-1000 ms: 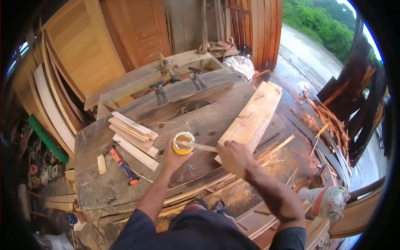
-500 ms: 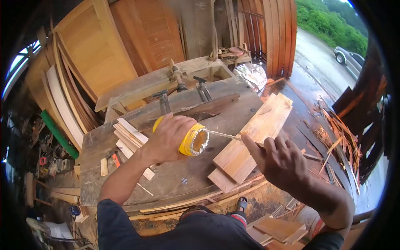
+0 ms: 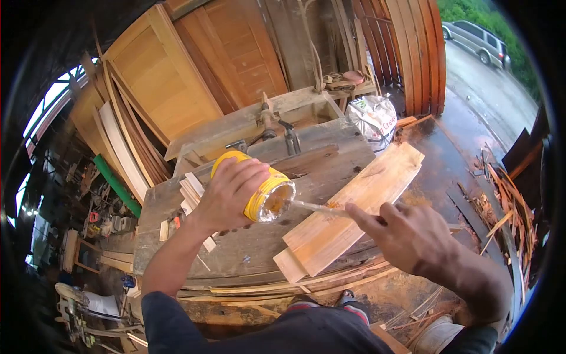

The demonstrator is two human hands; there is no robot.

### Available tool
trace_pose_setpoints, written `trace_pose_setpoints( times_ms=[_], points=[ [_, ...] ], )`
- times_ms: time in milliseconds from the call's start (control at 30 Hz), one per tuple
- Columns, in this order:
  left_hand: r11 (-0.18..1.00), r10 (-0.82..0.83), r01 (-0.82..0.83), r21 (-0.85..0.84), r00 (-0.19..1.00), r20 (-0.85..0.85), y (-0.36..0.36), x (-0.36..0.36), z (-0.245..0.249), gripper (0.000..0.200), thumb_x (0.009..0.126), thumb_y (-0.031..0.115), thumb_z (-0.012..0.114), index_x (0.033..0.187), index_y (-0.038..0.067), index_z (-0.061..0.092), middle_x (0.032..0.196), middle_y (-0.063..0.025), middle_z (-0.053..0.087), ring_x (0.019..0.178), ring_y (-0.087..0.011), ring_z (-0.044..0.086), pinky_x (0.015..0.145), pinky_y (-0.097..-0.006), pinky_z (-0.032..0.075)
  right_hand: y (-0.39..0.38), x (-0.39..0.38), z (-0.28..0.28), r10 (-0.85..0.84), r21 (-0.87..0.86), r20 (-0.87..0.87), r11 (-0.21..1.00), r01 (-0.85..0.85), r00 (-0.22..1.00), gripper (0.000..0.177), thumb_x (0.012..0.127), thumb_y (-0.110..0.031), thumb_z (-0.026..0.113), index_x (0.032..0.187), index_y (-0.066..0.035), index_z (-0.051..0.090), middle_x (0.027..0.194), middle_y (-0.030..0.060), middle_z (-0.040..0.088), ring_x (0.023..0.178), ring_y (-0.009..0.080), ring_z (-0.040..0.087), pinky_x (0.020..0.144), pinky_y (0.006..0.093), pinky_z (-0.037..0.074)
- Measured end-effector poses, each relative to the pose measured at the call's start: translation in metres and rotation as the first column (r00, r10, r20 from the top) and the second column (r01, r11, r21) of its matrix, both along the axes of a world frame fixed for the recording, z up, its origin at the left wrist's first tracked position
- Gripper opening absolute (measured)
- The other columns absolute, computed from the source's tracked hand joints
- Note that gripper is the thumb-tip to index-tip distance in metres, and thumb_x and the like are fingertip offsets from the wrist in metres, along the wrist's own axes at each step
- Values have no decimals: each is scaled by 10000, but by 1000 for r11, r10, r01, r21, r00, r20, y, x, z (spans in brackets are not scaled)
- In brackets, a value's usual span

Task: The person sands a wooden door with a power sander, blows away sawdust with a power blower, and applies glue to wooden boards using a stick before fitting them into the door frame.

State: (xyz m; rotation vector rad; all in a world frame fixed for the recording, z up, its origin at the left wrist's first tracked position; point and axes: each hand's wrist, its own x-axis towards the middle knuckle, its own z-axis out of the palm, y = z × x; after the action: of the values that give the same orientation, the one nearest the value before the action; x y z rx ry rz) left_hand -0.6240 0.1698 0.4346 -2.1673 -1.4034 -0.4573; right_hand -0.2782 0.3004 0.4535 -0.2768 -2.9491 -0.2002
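My left hand (image 3: 227, 197) is closed around a yellow plastic jar (image 3: 265, 192), tilted so its mouth faces right. Ragged foil rims the mouth, and brownish-yellow stuff coats the inside. My right hand (image 3: 410, 236) grips a thin, pale, flat stick (image 3: 318, 207), index finger laid along it. The stick's far tip is at the jar's mouth. Below the stick lie stacked wooden boards (image 3: 324, 245), the upper one wide and pale. A small orange smear (image 3: 337, 205) shows on or just above the upper board, beside the stick.
The worn workbench (image 3: 242, 253) bears clamps (image 3: 290, 138) and thin wood strips (image 3: 191, 192). Wooden door panels (image 3: 159, 71) lean behind. A white sack (image 3: 372, 118) stands past the bench's far corner. Scrap wood (image 3: 507, 206) is heaped right, near a road with a car (image 3: 474, 41).
The view has shifted, moving the bench's back rightward in frame. The stick's tip sits lower at the jar's mouth. An orange smear is now visible by the stick. The car has moved left along the road.
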Motion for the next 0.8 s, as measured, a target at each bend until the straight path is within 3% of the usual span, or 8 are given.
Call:
trace_pose_setpoints(
  times_ms=[100, 200, 333, 533, 633, 733, 800],
  points=[
    [994, 25, -18, 106, 997, -67, -7, 2, 8, 714, 682, 208, 870, 1313, 93, 557, 1350, -89, 615, 1248, -301, 580, 1066, -532, 403, -4, 4, 27, -61, 24, -71, 998, 63, 996, 517, 931, -142, 555, 1442, -74, 527, 776, 102, 617, 619, 243, 675, 473, 341, 526],
    [973, 36, 6, 230, 983, -179, -14, -3, 18, 630, 753, 215, 841, 1300, 108, 548, 1353, -86, 613, 1257, -304, 577, 1082, -537, 387, -31, -10, 17, -137, 83, -150, 985, 151, 979, 580, 911, -98, 580, 1485, -106, 501, 791, 120, 576, 612, 249, 647, 479, 384, 497],
    [927, -6, 92, 363, 973, -233, -15, -19, 17, 523, 840, 202, 791, 1280, 124, 520, 1341, -84, 617, 1253, -313, 583, 1114, -545, 364, -32, -18, 39, -107, -248, 34, 962, 112, 994, 608, 897, -137, 564, 1488, -56, 449, 824, 188, 666, 691, 327, 709, 571, 438, 565],
    [878, -18, 129, 461, 971, -237, -14, -33, 11, 473, 873, 165, 761, 1263, 119, 497, 1324, -105, 620, 1239, -333, 592, 1118, -548, 374, -47, -21, 30, -83, -556, 158, 816, 159, 984, 677, 879, -121, 543, 1536, -79, 387, 910, 243, 689, 806, 413, 706, 709, 491, 568],
    [867, -22, 122, 484, 978, -208, -12, -36, 10, 470, 878, 165, 758, 1259, 111, 487, 1318, -124, 617, 1237, -349, 592, 1113, -554, 383, -45, -13, 22, -34, -630, 106, 771, 94, 994, 684, 886, -122, 526, 1553, -113, 376, 916, 238, 689, 805, 418, 703, 733, 500, 565],
    [819, -29, 130, 559, 982, -186, -4, -39, 9, 492, 879, 172, 761, 1266, 100, 465, 1319, -144, 604, 1243, -365, 586, 1120, -561, 380, -31, -6, 28, -142, -618, 32, 776, 131, 989, 658, 895, -113, 517, 1542, -137, 398, 925, 228, 695, 809, 416, 705, 742, 514, 564],
    [795, -1, 117, 595, 982, -191, 1, -36, 8, 505, 884, 179, 761, 1273, 93, 449, 1320, -153, 593, 1249, -370, 581, 1127, -564, 377, -21, -8, 39, -180, -533, 24, 830, 165, 983, 635, 900, -108, 518, 1526, -99, 414, 922, 232, 698, 791, 402, 712, 718, 504, 572]
  ],
)
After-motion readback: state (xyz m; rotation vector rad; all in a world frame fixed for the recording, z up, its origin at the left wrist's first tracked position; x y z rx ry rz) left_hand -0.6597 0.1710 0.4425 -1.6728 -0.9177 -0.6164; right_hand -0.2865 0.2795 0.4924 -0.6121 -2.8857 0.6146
